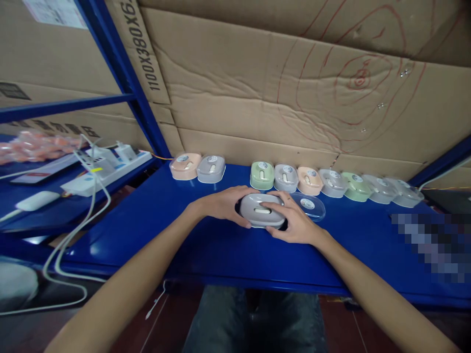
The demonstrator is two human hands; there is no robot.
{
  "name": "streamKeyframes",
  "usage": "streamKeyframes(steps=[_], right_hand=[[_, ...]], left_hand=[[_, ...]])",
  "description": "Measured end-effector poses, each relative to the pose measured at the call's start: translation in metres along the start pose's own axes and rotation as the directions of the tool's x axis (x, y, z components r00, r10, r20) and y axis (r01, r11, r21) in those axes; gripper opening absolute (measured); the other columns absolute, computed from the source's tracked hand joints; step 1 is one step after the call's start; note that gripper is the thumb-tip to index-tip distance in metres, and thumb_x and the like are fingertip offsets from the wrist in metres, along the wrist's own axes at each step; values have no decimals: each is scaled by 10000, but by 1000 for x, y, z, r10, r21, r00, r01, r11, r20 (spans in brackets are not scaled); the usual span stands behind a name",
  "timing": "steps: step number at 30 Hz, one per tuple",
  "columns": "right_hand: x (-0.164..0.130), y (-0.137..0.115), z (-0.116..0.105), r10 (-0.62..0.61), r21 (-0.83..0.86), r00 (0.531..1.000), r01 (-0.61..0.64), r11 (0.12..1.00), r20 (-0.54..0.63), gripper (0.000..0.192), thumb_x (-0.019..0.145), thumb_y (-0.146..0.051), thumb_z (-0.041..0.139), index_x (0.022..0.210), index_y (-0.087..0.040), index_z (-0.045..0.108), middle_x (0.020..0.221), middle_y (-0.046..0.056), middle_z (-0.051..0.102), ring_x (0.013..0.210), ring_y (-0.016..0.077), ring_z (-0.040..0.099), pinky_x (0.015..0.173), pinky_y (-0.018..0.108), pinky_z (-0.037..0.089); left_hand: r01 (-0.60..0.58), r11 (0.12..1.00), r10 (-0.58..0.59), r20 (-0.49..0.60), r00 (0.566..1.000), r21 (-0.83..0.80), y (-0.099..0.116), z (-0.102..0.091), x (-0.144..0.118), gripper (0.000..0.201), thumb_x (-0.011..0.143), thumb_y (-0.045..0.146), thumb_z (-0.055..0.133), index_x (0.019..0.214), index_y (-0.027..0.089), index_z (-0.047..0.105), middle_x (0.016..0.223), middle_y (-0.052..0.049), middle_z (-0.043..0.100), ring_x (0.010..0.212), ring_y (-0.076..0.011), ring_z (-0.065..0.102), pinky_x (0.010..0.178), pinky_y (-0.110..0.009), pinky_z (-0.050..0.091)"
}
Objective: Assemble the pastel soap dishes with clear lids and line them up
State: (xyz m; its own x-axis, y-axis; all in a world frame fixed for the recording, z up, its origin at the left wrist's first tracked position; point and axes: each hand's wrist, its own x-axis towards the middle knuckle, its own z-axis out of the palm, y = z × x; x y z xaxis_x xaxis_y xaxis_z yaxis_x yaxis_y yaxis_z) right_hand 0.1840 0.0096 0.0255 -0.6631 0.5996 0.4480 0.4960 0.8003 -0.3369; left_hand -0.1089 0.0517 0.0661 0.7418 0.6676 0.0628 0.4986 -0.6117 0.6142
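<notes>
Far left of the fingers: a white power strip (pixel 110 169) is lying on a lower blue shelf (pixel 44 208), with white cables (pixel 75 230) trailing down from it.
Behind and left of the fingers: a peach case (pixel 185 165) and a grey case (pixel 211 168) are sitting side by side, touching, at the back of the worktop (pixel 221 245).
Left hand (pixel 224 202): it is resting on the worktop, its fingers (pixel 241 192) wrapping the left end of the grey case in hand (pixel 262 210) and grasping it.
Grey case in hand: it is lying flat on the worktop between the two hands, a pale slot showing on its top.
Right hand (pixel 296 223): its fingers (pixel 274 210) are curling over the right end and near edge of the same case, gripping it.
Just beyond the right fingers: a clear lid (pixel 308 206) is lying flat on the worktop, touching the hand's far side.
Behind the fingers, running right: a row of cases (pixel 331 184) in green, grey and peach is standing along the cardboard wall (pixel 294 98), each just beside the next.
Far right of the fingers: a blurred patch (pixel 430 245) is covering part of the worktop.
Below the worktop: the person's knees in jeans (pixel 253 318) are showing.
</notes>
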Motion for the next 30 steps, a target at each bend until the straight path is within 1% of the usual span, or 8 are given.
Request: streamKeyframes(steps=[2, 5, 12, 16, 19, 22, 26, 30], right_hand=[[0, 0, 0, -3, -14, 1000, 3, 1000, 2, 637, 904, -411, 794, 1505, -261, 647, 1545, 178, 524, 1461, 401, 521, 1210, 639, 488], [0, 0, 0, -7, -30, 1000, 7, 1000, 4, 637, 905, -408, 796, 1503, -248, 647, 1547, 183, 527, 1447, 397, 528, 1202, 637, 491], [0, 0, 1, 6, -49, 1000, -5, 999, 23, 651, 918, -420, 786, 1537, -292, 630, 1576, 156, 536, 1453, 399, 534, 1207, 659, 487], [-2, 1, 3, 11, -71, 999, -9, 997, 33, 658, 926, -412, 776, 1550, -264, 628, 1585, 174, 535, 1449, 403, 549, 1196, 654, 495], [-2, 0, 3, 15, -88, 999, -10, 996, 50, 655, 933, -408, 775, 1553, -257, 629, 1582, 186, 544, 1444, 414, 557, 1187, 663, 492], [-2, 0, 3, 19, -104, 998, -13, 994, 64, 647, 934, -403, 774, 1547, -253, 634, 1575, 191, 549, 1431, 415, 567, 1174, 666, 496], [-2, 0, 3, 20, -124, 997, -11, 992, 73, 640, 931, -401, 775, 1535, -236, 641, 1566, 199, 550, 1441, 414, 560, 1185, 653, 495], [-2, -2, 4, 24, -147, 997, -13, 989, 77, 640, 925, -394, 776, 1533, -256, 629, 1586, 193, 540, 1449, 423, 558, 1185, 664, 493]], left_hand=[[-8, 1000, 8, -1, 1000, 14, 2, 1, 0, 976, 732, 553, 976, 1579, 282, 573, 1567, -108, 647, 1453, -398, 577, 1240, -552, 417], [-38, 999, 39, -15, 999, 19, 4, 2, 0, 924, 735, 545, 971, 1544, 285, 606, 1533, -98, 667, 1417, -395, 597, 1215, -545, 435], [-80, 997, 81, -41, 996, 22, 2, 3, 2, 873, 733, 550, 960, 1505, 304, 635, 1488, -85, 694, 1380, -398, 616, 1185, -545, 450], [-42, 999, 43, -39, 998, 26, 4, 4, 2, 828, 722, 519, 964, 1451, 269, 661, 1428, -94, 706, 1319, -385, 635, 1135, -510, 473], [-27, 999, 28, -23, 999, 38, 4, 4, 2, 826, 716, 514, 964, 1440, 259, 660, 1403, -92, 702, 1315, -382, 608, 1136, -508, 461], [-37, 999, 37, -9, 999, 38, 3, 4, 2, 825, 733, 526, 953, 1454, 273, 645, 1394, -78, 687, 1328, -373, 586, 1153, -511, 450], [-46, 999, 46, 17, 999, 2, 2, 2, 2, 837, 752, 561, 947, 1472, 269, 635, 1423, -86, 666, 1338, -372, 600, 1167, -503, 446], [-48, 998, 48, 27, 998, -29, 2, 1, 2, 860, 757, 612, 944, 1484, 273, 634, 1411, -89, 669, 1331, -381, 608, 1165, -513, 449]])
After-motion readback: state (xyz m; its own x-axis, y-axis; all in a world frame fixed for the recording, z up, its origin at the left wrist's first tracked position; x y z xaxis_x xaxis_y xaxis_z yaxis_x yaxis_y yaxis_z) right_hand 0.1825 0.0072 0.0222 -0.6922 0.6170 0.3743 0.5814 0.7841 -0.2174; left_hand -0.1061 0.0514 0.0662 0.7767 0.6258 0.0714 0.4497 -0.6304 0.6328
